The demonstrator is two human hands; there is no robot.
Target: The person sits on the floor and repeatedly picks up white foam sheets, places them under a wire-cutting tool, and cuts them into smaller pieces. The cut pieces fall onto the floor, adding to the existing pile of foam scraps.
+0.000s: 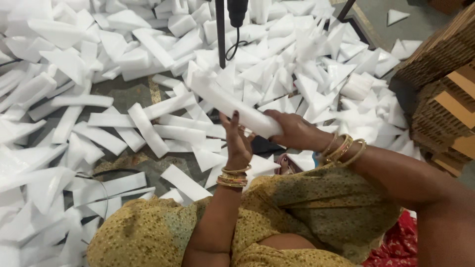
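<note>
two hands were seen, the left hand (236,143) and the right hand (292,129); one long white foam strip (230,103) was held. loose foam pieces (148,129) were too many to be counted.

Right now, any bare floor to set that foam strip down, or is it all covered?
Bare floor shows left of the black pole, bordered by loose strips. A smaller patch lies near the knee. Grey floor is open top right, by the cardboard stacks. The foam heap ahead is packed. Both the left hand and the right hand hold the strip.
</note>
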